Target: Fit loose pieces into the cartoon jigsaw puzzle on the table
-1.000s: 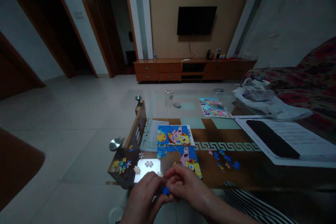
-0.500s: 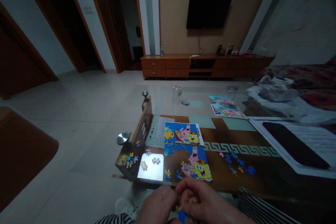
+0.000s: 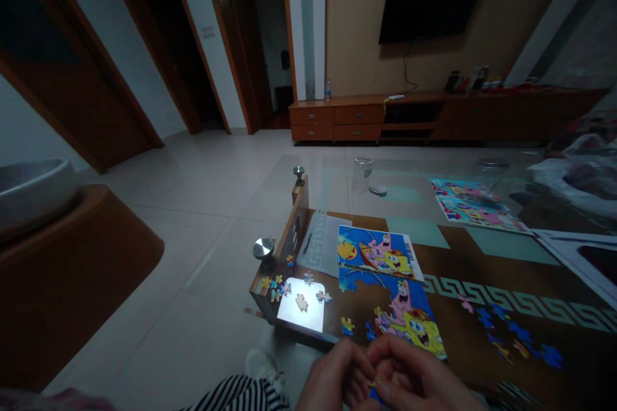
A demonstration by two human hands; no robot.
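Observation:
At the bottom edge, in front of the glass table (image 3: 482,282), my left hand (image 3: 332,382) and my right hand (image 3: 417,379) are pressed together. Both have curled fingers pinching small jigsaw pieces (image 3: 375,384), blue and yellow, between them. Just beyond my hands lies a partly built cartoon puzzle (image 3: 400,311). A printed reference picture (image 3: 378,252) of the same scene sits behind it. Loose pieces lie scattered at the table's left corner (image 3: 274,286) and to the right (image 3: 506,327).
A glass jar (image 3: 361,173) and its lid (image 3: 377,190) stand farther back on the table, with other puzzle sheets (image 3: 475,202) and a white plastic bag (image 3: 578,176) at the right. A wooden TV cabinet (image 3: 434,115) lines the far wall. A brown seat (image 3: 72,270) is at the left.
The view has swung left and come closer to the table. My hands have stayed together at the bottom edge, still working the small pieces; the blue piece shows less now.

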